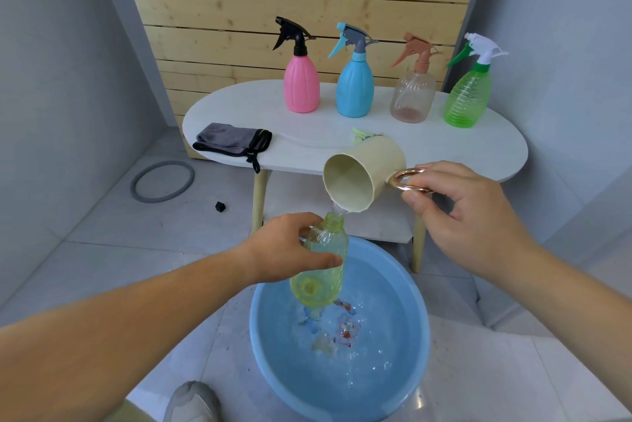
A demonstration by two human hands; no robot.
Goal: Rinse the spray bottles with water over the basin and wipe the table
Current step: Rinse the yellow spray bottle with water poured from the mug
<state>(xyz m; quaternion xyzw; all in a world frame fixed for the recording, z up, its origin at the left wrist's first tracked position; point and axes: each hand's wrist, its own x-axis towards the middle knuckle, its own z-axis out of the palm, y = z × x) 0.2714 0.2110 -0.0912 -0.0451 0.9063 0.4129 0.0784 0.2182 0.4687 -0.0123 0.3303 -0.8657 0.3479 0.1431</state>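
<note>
Head view: the yellow bottle [323,267], its sprayer off, hangs tilted over the basin [260,346], neck up and toward the table [478,148]. The left hand [290,250] grips it about the shoulder, thumb across the front and fingers curled behind. The right hand [458,213] pinches the ring handle [408,179] of a cup [362,175], tipped so that a thin stream of water [338,208] falls from its lip onto the bottle's mouth. Below, the basin sits on the floor holding water, with some small coloured bits in it that are too blurred to name. A pale green sprayer head [362,135] lies on the table just behind the cup, probably this bottle's own. Farther back on the table stand four more in a row, sprayers on: pink bottle [301,86], blue bottle [355,89], clear bottle [412,96] and green bottle [468,100]. A folded grey cloth [229,139] lies near the table's left end, well apart from them. As a judgement, the task is early or midway: one bottle is being rinsed, and whether the four standing ones are done cannot be told. The wiping looks not yet begun, since the cloth lies folded and neither hand is free.
</note>
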